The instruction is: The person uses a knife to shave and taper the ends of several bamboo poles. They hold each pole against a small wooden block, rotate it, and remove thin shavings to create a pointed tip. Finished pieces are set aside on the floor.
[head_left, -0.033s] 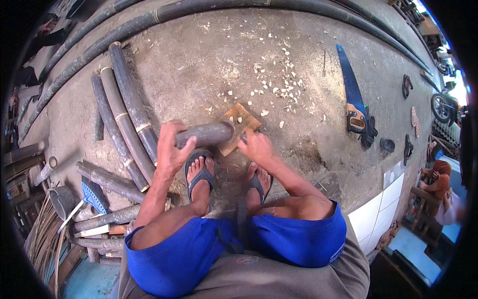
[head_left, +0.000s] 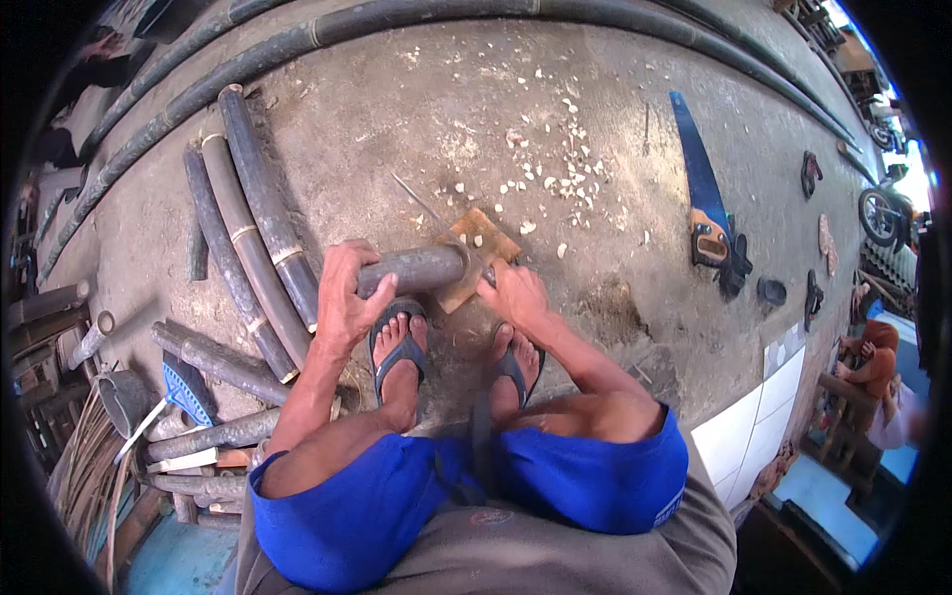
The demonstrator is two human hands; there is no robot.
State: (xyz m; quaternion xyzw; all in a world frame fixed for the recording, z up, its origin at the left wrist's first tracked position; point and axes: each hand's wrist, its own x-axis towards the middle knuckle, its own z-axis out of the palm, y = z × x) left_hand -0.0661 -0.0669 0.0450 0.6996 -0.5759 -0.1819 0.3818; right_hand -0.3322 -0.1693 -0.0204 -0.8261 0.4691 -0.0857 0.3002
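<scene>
Short bamboo length (head_left: 416, 270): lies with its right end over the wooden block (head_left: 499, 236) on the ground (head_left: 377, 119). Left hand (head_left: 347, 295) wrapped round its other end; right hand (head_left: 519, 297) closed on a thin-bladed tool (head_left: 418, 199), grip mostly hidden by fingers. Change: blade now shows, slanting up-left past the bamboo's right end; not discernible one frame ago. Bamboo shifted slightly right. Reading: probably mid-stroke at that end; blade contact cannot be told. Farther out: pale chips (head_left: 565, 185) and handsaw (head_left: 701, 178), both unmoved.
</scene>
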